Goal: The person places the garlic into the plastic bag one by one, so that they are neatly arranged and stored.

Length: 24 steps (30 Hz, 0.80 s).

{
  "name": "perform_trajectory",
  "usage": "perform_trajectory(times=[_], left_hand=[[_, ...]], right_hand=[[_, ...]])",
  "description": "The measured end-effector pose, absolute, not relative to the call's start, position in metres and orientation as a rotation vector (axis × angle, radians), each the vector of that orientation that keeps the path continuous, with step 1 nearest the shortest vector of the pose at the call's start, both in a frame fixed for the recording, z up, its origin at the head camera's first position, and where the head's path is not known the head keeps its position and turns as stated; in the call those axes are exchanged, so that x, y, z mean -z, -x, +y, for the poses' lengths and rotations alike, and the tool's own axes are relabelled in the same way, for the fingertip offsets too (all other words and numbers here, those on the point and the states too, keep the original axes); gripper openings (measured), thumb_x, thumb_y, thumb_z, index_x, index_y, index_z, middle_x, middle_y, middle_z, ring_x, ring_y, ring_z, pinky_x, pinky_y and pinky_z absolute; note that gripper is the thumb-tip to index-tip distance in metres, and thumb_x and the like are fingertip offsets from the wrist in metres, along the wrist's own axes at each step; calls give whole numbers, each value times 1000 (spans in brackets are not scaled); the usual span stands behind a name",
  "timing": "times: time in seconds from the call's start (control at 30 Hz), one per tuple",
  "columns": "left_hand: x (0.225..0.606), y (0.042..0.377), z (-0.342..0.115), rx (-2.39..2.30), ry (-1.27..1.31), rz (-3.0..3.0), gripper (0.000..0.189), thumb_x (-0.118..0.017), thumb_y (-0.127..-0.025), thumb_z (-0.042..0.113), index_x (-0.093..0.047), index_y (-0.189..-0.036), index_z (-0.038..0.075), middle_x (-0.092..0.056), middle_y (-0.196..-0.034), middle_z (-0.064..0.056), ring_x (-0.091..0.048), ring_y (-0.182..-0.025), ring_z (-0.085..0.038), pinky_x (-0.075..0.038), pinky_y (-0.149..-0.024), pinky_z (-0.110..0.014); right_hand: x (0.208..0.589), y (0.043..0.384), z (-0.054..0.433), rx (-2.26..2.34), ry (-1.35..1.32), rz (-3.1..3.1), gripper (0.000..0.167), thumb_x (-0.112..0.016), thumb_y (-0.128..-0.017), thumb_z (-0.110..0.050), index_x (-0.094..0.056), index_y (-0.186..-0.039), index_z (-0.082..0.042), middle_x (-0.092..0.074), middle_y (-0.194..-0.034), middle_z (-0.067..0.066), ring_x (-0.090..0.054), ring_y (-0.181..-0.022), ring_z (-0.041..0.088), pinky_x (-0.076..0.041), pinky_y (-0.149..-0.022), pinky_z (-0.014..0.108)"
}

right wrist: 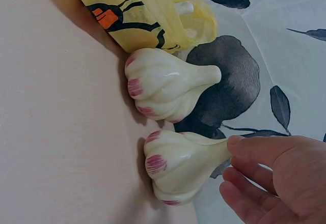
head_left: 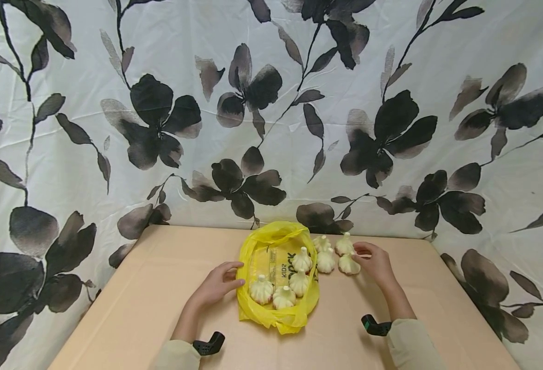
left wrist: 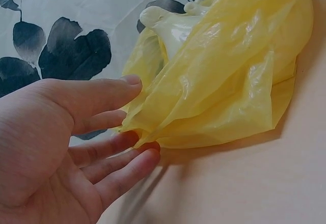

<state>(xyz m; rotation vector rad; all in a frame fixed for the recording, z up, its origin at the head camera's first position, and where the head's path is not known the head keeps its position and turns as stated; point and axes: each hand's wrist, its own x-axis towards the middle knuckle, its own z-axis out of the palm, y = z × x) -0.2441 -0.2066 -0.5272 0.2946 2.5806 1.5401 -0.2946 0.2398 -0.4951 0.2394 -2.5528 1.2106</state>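
The near right garlic bulb [right wrist: 181,165] is standing on the tan tabletop [head_left: 137,298], right of the bag, its stem meeting the tip of the right hand's [head_left: 374,261] thumb. The right hand's other fingers are curving close together below the thumb in the right wrist view, and I cannot tell whether they are pinching the stem. Just beside it the near left garlic bulb [right wrist: 165,86] is standing, close to the bag. Behind this pair, two far garlic bulbs [head_left: 344,243] are showing in the head view, though not in the right wrist view, which is bringing out pink-purple patches on the near pair.

The yellow plastic bag [head_left: 276,319] is lying with its mouth gaping, and the head view is revealing four bagged garlic bulbs [head_left: 284,298] and dark lettering inside, including "KIDS". The right wrist view is adding a black-and-orange printed drawing [right wrist: 109,18] on the bag's outside. The left hand [head_left: 217,284] is resting at the bag's left edge; up close, the left wrist view is showing its thumb against the plastic, with the fingers extending slightly apart below.

Beige sleeves [head_left: 415,344] are covering the forearms, black wrist devices [head_left: 209,344] are sitting at both wrists, and a white floral cloth [head_left: 197,169] is hanging behind everything.
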Motion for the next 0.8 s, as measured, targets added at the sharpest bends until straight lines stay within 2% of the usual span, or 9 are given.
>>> perform_trajectory(times=[0.5, 0.8], left_hand=[[528, 243, -207, -1527, -240, 2581, 51, -71, -87, 34, -56, -133, 18, -56, -136, -9, -58, -121, -30, -49, -99, -48], [528, 243, -208, -1528, -248, 2584, 51, -71, -87, 35, -56, -132, 17, -55, -137, -10, -59, -120, -30, -48, -100, -50]], right_hand=[[505, 294, 237, -1191, -172, -2581, 22, -71, -86, -4, -69, -107, 2, -70, -104, 20, -66, -99, 37, -57, -84, 40], [504, 293, 232, -1163, -156, -2537, 21, -70, -84, 1, -69, -104, 3, -71, -101, 21, -67, -96, 35, -58, -81, 38]])
